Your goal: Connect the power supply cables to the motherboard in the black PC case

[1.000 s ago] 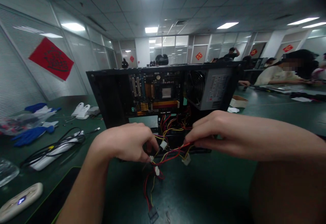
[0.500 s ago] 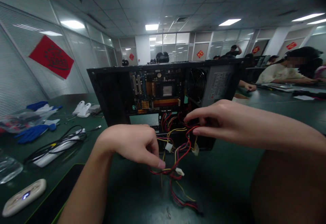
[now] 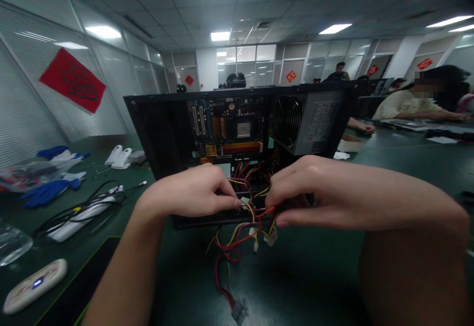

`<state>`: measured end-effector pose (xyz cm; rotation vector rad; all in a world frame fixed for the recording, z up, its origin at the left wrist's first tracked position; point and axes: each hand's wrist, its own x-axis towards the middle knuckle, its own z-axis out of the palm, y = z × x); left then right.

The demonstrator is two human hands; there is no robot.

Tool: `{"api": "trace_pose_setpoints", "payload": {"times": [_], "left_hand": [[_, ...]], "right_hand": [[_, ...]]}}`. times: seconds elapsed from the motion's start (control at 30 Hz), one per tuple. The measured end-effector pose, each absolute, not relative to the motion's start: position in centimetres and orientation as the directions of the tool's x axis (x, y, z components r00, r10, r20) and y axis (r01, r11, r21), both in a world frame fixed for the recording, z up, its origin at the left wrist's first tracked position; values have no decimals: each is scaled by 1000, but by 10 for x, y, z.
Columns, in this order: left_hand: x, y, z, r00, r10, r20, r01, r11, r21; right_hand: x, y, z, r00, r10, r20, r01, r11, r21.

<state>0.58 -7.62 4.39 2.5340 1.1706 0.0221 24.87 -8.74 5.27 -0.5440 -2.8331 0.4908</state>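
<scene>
Cables [image 3: 224, 248], red, yellow and purple, spilled out in front of the open computer case [image 3: 163, 133] in the head view, a dark connector [image 3: 239, 311] at the end farthest from it! Before the case's lower edge, the left hand [image 3: 194, 190] had its fingertips pinched close at a white connector [image 3: 245, 202], grip impossible to tell; before the case's right half, the right hand [image 3: 311, 185] curled nearly closed on the cables

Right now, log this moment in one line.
left hand: at white connector, grip unclear; right hand: holding cables; computer case: open side facing camera; dark connector: below hands
</scene>
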Motion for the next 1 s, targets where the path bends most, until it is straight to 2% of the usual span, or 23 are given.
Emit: {"api": "trace_pose_setpoints", "payload": {"times": [0.1, 0.17, 0.23, 0.33, 0.4, 0.5, 0.6, 0.73, 0.87, 1.0], "left_hand": [[5, -75, 37, 551, 828, -104, 829, -530, 179], [4, -75, 35, 526, 845, -98, 847, -511, 146], [2, -75, 37, 560, 819, -125, 823, -534, 193], [-8, -77, 47, 624, 770, -131, 761, -561, 324], [-18, -80, 56, 637, 767, -70, 724, -566, 394], [-37, -86, 66, 629, 772, 88, 653, -587, 479], [-53, -93, 69, 603, 738, 304, 500, -646, 577], [-60, -98, 62, 405, 693, 597, 205, -705, 679], [-54, -98, 60, 260, 594, 762, -50, -779, 624], [-51, -97, 67, 262, 469, 844, -276, -801, 531]], "right_hand": [[244, -86, 52, -880, 404, 251, 315, 890, -329], [242, -84, 51, -859, 420, 292, 323, 888, -327], [243, -84, 51, -884, 411, 222, 318, 878, -359], [247, -85, 51, -921, 390, 26, 348, 848, -400], [247, -86, 50, -902, 431, -17, 403, 830, -386], [246, -84, 48, -862, 506, -8, 476, 805, -354], [245, -78, 43, -809, 587, -28, 564, 763, -315], [248, -69, 36, -732, 677, -71, 660, 680, -318], [249, -68, 37, -734, 679, -24, 650, 692, -312], [245, -67, 40, -699, 688, 195, 660, 725, -195]]}}
